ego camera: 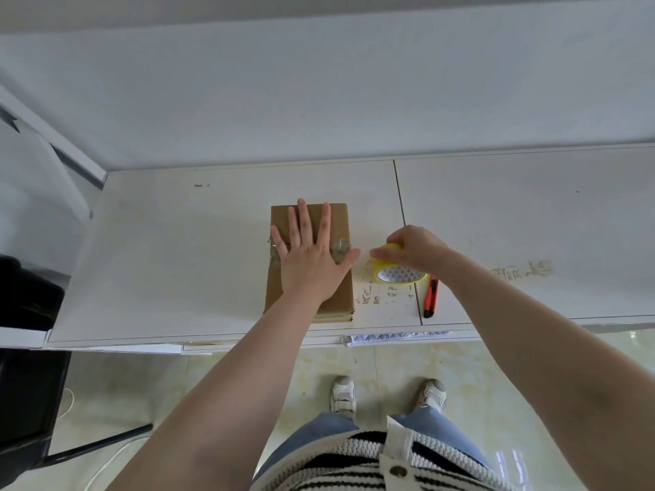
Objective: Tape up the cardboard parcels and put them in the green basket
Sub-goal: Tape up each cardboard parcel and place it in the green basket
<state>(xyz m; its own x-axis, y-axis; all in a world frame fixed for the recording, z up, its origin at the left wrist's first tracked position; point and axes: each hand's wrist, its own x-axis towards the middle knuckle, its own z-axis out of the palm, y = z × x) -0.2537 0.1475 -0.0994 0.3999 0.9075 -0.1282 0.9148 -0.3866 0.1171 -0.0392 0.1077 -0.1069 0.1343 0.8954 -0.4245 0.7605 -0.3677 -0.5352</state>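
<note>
A flat brown cardboard parcel [338, 295] lies on the white table [177, 260], with a band of clear tape across its middle. My left hand [312, 253] lies flat on the parcel with fingers spread, pressing over the tape. Just right of the parcel, my right hand [414, 248] grips a yellow tape roll [398, 272] that rests tilted on the table. The green basket is not in view.
A red utility knife [431, 295] lies on the table right of the tape roll, near the front edge. A black chair [28, 349] stands at the left. A seam [404, 214] runs between two table tops. Behind the table rises a white wall.
</note>
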